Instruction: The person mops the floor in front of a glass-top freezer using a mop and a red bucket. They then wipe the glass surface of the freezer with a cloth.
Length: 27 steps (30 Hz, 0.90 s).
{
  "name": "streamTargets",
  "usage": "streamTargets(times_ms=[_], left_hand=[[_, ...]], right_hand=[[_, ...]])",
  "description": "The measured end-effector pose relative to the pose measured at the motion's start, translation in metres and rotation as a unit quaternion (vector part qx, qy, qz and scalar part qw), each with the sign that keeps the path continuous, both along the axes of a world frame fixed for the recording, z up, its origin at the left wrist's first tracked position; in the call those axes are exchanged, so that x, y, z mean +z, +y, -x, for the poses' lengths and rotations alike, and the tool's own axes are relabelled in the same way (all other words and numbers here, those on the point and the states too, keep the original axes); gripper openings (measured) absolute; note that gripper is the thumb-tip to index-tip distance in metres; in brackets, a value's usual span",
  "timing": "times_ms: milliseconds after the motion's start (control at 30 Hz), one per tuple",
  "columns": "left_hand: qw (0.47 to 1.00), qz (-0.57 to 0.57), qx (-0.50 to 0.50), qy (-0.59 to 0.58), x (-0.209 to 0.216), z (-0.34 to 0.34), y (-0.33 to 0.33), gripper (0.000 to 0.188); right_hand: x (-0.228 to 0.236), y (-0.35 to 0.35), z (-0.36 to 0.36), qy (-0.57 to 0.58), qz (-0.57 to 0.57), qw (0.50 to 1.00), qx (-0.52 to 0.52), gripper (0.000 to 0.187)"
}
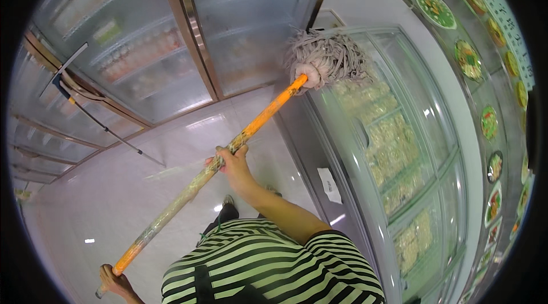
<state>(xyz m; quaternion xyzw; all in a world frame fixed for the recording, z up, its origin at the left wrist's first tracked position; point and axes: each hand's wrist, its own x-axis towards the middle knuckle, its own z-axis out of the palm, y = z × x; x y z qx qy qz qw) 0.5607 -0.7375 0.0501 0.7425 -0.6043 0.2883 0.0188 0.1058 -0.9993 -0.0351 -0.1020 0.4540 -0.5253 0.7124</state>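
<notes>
Both my hands are closed round the long pole of a mop. The pole is orange with a taped, clear-wrapped middle stretch, and it slants from lower left to upper right. My left hand grips it close to its bottom end. Farther up, my right hand wraps the middle of the pole. The mop's grey string head is raised off the floor, strands hanging, in front of the freezer's far end and the glass doors. Whether the strands touch the freezer cannot be made out.
A glass-topped chest freezer with bagged goods runs along my right. Glass-door refrigerators stand ahead and left. A squeegee with a long handle leans against them. Food pictures line the right wall; glossy tiled floor lies below.
</notes>
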Motion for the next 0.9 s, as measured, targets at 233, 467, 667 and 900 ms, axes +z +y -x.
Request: streamTargets(times_ms=[233, 467, 667, 900], left_hand=[[0.994, -0.056, -0.09, 0.021, -0.006, -0.117, -0.054, 0.008], [0.983, -0.078, -0.163, 0.025, 0.008, -0.155, -0.143, 0.012], [0.938, -0.005, -0.346, -0.002, -0.016, -0.122, -0.23, 0.015], [0.896, -0.027, -0.423, 0.129, -0.069, 0.046, -0.302, 0.017]], right_hand=[[0.003, 0.073, -0.055, -0.013, -0.063, 0.995, -0.074, 0.044], [0.033, 0.117, -0.061, -0.055, -0.065, 0.982, -0.167, 0.047], [0.024, 0.152, -0.044, -0.037, -0.066, 0.97, -0.233, 0.033], [-0.055, 0.185, 0.068, 0.173, 0.006, 0.896, -0.409, 0.024]])
